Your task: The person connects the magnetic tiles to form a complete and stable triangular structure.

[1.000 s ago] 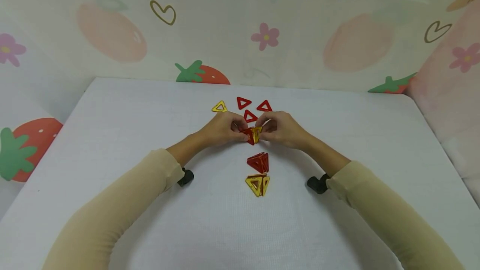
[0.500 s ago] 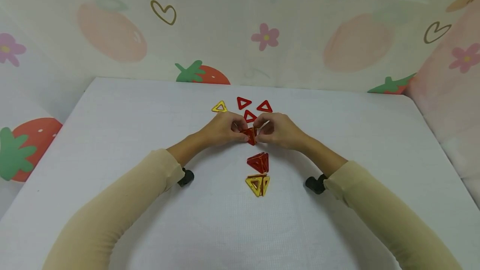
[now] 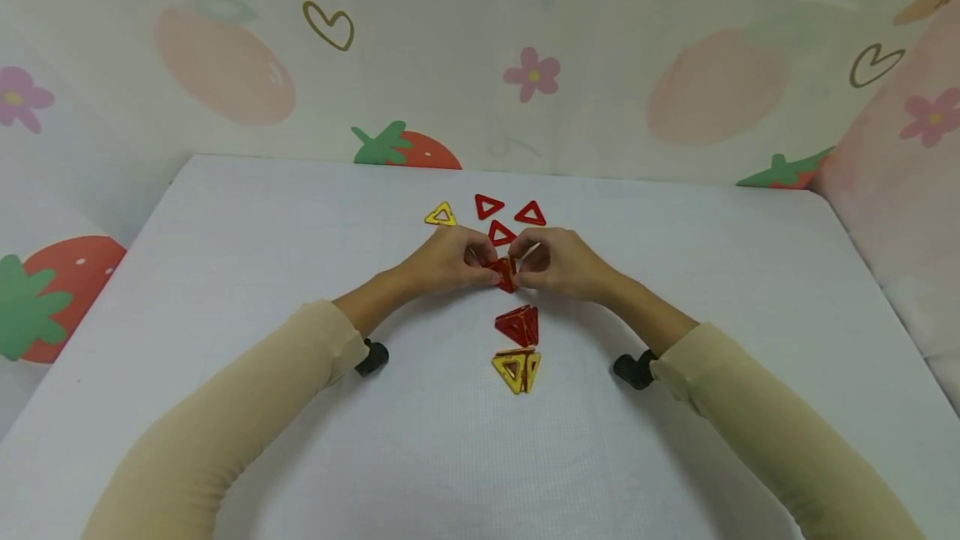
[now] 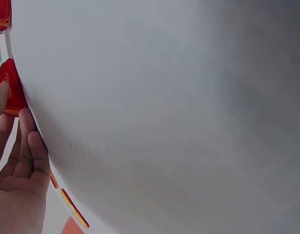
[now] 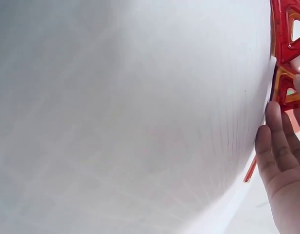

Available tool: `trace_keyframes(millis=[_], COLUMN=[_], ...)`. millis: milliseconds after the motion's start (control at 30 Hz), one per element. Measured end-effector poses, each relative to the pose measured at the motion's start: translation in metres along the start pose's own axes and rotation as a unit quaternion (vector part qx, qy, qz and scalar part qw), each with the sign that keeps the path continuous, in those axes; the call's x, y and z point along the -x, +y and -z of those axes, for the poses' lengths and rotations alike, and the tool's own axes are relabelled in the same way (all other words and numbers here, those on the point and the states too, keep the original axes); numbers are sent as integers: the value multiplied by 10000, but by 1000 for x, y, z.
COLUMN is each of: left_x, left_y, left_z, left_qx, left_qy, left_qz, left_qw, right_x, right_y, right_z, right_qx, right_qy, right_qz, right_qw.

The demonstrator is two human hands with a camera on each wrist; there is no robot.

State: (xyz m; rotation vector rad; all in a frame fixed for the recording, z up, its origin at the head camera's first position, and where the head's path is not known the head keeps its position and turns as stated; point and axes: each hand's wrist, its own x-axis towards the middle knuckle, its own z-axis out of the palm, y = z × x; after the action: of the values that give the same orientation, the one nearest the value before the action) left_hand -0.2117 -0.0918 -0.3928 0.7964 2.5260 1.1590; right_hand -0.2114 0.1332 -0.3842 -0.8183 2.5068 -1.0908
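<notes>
In the head view my left hand pinches a red triangular magnetic tile between thumb and fingers. Opposite it, my right hand grips the right side of the same small tile structure, where an orange-yellow edge shows. The left wrist view has the thumb pressed on the red tile's face. From the right wrist, an orange-rimmed tile appears between thumb and fingers. Nearer the body stand a red tile pyramid and a yellow one, in line with the held piece.
Beyond the hands lie a flat yellow triangle and three flat red triangles, one of them close behind the fingers. Everything rests on a white-covered table. A printed fabric backdrop rises behind its far edge.
My right hand has shifted slightly left, bringing its tile against the red one; the tile's yellow face has turned mostly out of sight. My left hand stays nearly still.
</notes>
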Motion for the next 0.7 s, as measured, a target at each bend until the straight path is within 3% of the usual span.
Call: trace_keyframes(millis=[700], left_x=[2], left_y=[4], left_z=[-4], left_qx=[109], left_qy=[-132], left_qz=[-176], left_qw=[9997], right_x=[7], right_y=[-1], right_z=[3], right_qx=[121], right_qy=[-206], right_qz=[79], right_qw=[9997])
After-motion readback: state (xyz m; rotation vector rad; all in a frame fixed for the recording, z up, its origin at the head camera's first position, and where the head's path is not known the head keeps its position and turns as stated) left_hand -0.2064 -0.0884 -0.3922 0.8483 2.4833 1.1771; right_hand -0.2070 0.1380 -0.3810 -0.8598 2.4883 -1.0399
